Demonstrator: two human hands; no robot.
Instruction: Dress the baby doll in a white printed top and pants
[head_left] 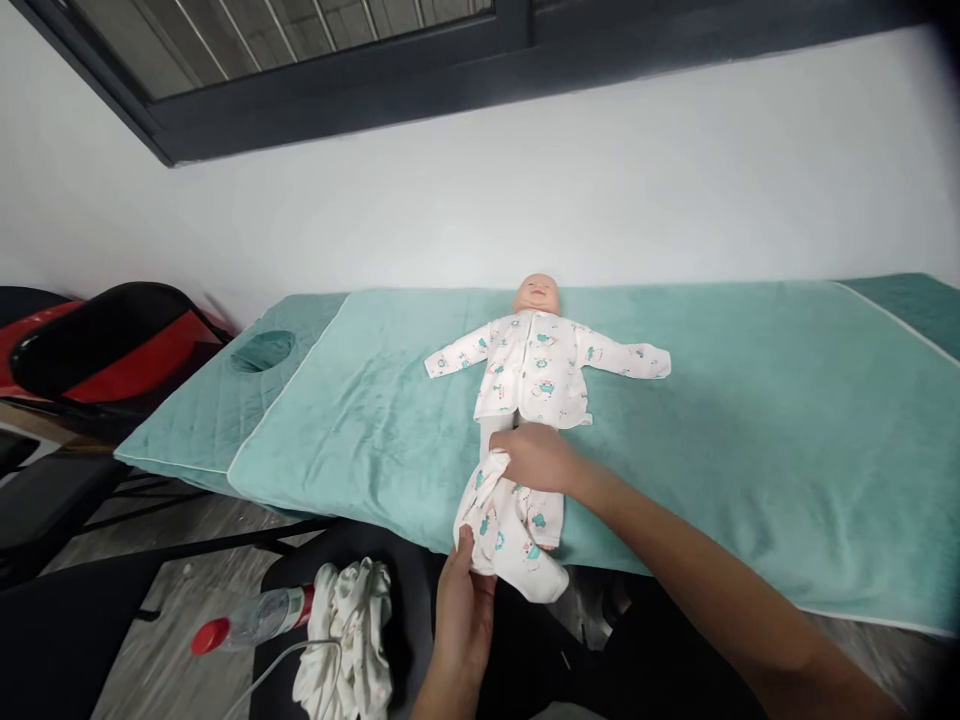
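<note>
A baby doll (535,294) lies on its back on a teal towel (750,430), wearing a white printed shirt (534,368) with its sleeves spread out. White printed trousers (517,530) cover its legs and hang over the near edge. My right hand (536,458) is closed on the bunched waistband of the trousers at the doll's hips. My left hand (461,600) pinches the lower left trouser leg near the foot.
The towel covers a massage table with a face hole (262,350) at the left. A black and red chair (112,345) stands to the left. On a dark seat below lie crumpled white clothes (352,630), a red-capped bottle (251,620) and a white cable.
</note>
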